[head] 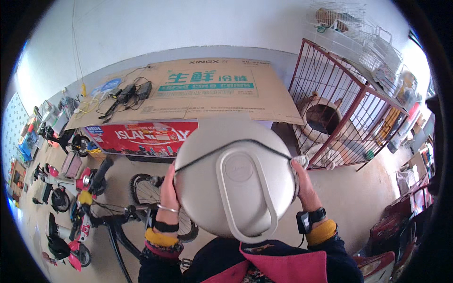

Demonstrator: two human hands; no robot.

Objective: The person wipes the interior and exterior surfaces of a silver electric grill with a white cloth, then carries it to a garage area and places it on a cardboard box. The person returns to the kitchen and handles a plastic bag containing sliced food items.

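A rounded, champagne-coloured appliance (198, 198), like a rice cooker, is held up before my chest. Its pale oval carrying handle (222, 198) lies towards me, around a round emblem. Across the top runs a dark cord (226, 144). My left hand (169, 191) presses flat against the left side; a bracelet and black band circle that wrist. Opposite it, my right hand (307, 184) grips the right side, with a grey cloth (300, 161) between it and the shell. A small black device (303, 222) sits at the right wrist. The appliance's underside is hidden.
Ahead, a printed cardboard sheet (208, 100) tops a red-fronted chest (141, 139); black power adapters (127, 93) lie on it. A barred cage (329, 106) holding a pet bed stands right. Left are a bicycle (118, 226) and small pink-and-white scooters (76, 251).
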